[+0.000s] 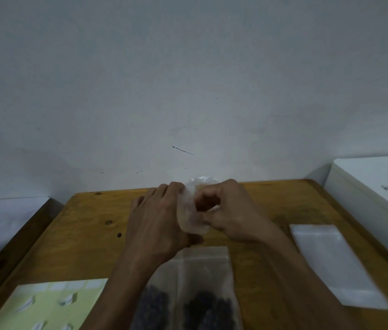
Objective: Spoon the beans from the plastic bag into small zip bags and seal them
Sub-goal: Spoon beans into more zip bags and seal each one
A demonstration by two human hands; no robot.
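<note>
Beans [208, 308] show as dark, pebbly clusters inside clear flat bags [203, 270] that lie on the desk [88, 234] at the near edge, between the two forearms; a second dark cluster sits just to their left, under the left forearm. Above them, both hands meet over the middle of the desk around a small zip bag [191, 210], a thin, translucent, crinkled pouch held upright off the wood. The left hand [162, 217] grips its left side with fingers curled behind the film. The right hand [228, 210] pinches its right edge, fingers bent tightly inward toward the thumb. Whether this pouch holds anything cannot be told through the blur.

To the right, well apart from the hands, a flat stack of white, glossy rectangular bags [335, 265] lies slantwise on the wood. At the near left corner rests a pale yellow-green sheet [45, 306] with small white shapes printed or set on it. The desk is orange-brown wood with dark knots. White flat-topped surfaces flank it on both sides, and a plain grey-white wall [188, 91] bearing a short dark scratch rises behind.
</note>
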